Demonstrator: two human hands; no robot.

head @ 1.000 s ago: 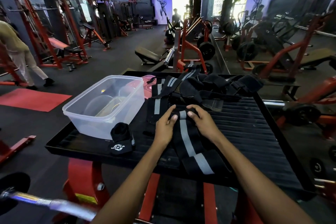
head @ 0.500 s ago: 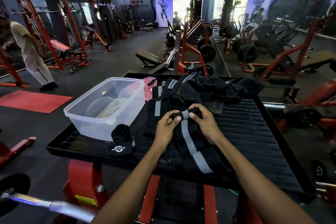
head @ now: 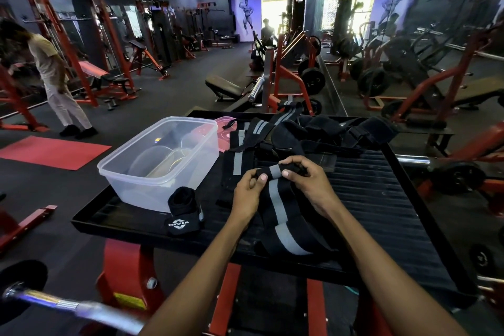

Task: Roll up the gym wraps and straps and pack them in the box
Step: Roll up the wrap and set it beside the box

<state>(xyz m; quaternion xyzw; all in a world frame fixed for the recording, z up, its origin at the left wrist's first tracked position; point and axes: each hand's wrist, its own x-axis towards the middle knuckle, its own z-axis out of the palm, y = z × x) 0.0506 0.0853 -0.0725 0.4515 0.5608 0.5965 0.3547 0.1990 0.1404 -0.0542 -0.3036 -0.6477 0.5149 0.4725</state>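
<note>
both hands' fingers (head: 263, 178) pinch the wrap (head: 278, 199) (seemingly partly rolled).

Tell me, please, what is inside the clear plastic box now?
No wraps or straps show inside the clear plastic box. Through its walls only reflections and the pink lid behind it appear. The rolled black strap stands outside, at its front.
</note>
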